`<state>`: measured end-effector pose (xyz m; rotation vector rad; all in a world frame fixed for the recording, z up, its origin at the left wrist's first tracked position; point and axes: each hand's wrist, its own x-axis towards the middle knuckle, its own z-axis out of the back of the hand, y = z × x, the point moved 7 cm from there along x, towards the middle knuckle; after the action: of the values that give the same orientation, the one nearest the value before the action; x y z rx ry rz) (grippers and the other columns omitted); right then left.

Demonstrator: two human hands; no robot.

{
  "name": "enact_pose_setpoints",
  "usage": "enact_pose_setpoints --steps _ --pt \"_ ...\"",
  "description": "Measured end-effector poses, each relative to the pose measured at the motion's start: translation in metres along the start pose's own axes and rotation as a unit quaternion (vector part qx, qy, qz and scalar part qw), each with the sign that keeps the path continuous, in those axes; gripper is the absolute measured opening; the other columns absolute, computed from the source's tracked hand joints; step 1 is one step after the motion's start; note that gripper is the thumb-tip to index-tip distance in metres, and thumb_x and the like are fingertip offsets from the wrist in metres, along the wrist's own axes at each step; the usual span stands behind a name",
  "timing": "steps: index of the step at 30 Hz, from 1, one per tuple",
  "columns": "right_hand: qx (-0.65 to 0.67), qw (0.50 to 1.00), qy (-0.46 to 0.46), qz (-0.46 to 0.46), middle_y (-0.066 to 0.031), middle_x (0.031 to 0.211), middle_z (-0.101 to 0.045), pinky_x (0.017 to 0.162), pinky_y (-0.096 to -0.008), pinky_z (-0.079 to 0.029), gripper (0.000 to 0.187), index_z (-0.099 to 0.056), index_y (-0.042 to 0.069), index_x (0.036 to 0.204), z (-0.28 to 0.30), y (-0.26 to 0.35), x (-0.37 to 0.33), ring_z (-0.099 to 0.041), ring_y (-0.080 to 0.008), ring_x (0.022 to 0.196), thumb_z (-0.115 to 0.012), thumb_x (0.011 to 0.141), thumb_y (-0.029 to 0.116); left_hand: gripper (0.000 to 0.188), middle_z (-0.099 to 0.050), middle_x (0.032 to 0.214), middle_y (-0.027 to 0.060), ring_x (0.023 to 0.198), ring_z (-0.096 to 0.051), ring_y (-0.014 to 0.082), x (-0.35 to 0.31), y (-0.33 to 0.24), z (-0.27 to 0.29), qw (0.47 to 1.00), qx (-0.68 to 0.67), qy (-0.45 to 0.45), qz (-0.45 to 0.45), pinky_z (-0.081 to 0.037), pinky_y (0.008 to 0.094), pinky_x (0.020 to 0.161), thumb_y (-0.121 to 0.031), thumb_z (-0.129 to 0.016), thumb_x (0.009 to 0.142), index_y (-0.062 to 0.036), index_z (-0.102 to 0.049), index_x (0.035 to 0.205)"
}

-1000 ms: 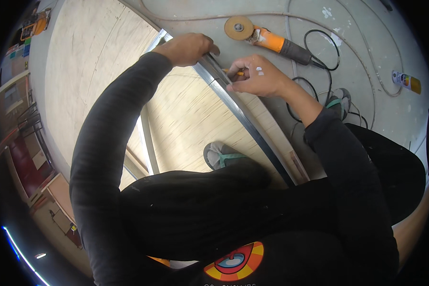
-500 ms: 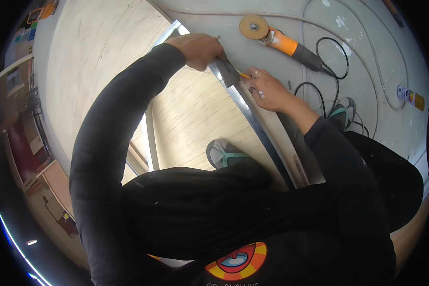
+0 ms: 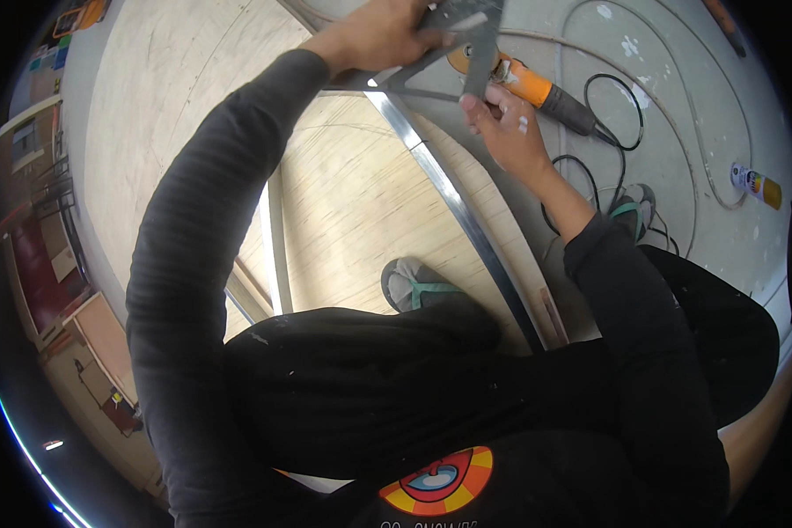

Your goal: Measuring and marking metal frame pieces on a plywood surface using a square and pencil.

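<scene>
Near the far end of the metal bar (image 3: 443,180), the left grip (image 3: 377,39) and right grip (image 3: 512,136) both pinch a dark triangular square (image 3: 480,70).

Left of the long bar (image 3: 438,180) lie plywood (image 3: 343,180), a foot (image 3: 407,286) and a second bar (image 3: 271,246); right of it, the grinder (image 3: 532,85), then the spray can (image 3: 757,186); near its far end, the set square (image 3: 481,62).

To the right of the orange angle grinder (image 3: 528,86), a white-and-yellow can (image 3: 755,186) carries a label (image 3: 750,181) with print too small to read. Well below the grinder, a black shirt (image 3: 546,480) shows pale lettering (image 3: 431,524) under a red-and-yellow emblem (image 3: 436,484), cut off by the lower edge.
</scene>
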<state>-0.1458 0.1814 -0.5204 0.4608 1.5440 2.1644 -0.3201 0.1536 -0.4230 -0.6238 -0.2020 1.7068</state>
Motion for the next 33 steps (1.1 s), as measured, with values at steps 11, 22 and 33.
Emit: enact_pose_setpoints --steps 11,22,33 --pt "0.425 0.848 0.084 -0.306 -0.0060 0.082 -0.059 0.061 -0.0272 -0.048 0.053 -0.063 0.000 0.098 -0.034 -0.033 -0.020 -0.055 -0.0114 0.066 -0.044 0.109 0.049 0.061 -0.064 0.131 0.0281 0.111 -0.071 0.0300 -0.027 0.035 -0.010 0.719 -0.650 0.221 0.108 -0.057 0.0372 0.098 -0.022 -0.070 0.096 0.0091 -0.046 0.143" --pt "-0.032 0.994 0.094 -0.047 -0.0194 0.090 -0.067 0.079 -0.0419 -0.053 0.028 -0.072 -0.002 0.097 -0.023 -0.029 -0.026 -0.067 -0.0366 0.085 -0.065 0.094 0.025 0.015 -0.072 0.087 0.0140 0.088 -0.069 0.0344 -0.033 0.002 -0.033 0.984 0.137 0.028 -0.107 -0.056 0.0418 0.081 -0.010 -0.071 0.090 -0.0075 -0.078 0.104" --pt "-0.032 0.989 0.143 0.017 -0.0187 0.109 -0.066 0.094 -0.0428 -0.051 0.026 -0.071 0.002 0.113 -0.034 -0.037 -0.039 -0.064 -0.0373 0.106 -0.062 0.089 0.007 0.027 -0.072 0.094 0.0082 0.101 -0.061 0.0289 -0.051 0.039 -0.064 0.987 0.097 0.100 -0.082 -0.051 0.0388 0.094 -0.004 -0.069 0.088 -0.0128 -0.080 0.111"
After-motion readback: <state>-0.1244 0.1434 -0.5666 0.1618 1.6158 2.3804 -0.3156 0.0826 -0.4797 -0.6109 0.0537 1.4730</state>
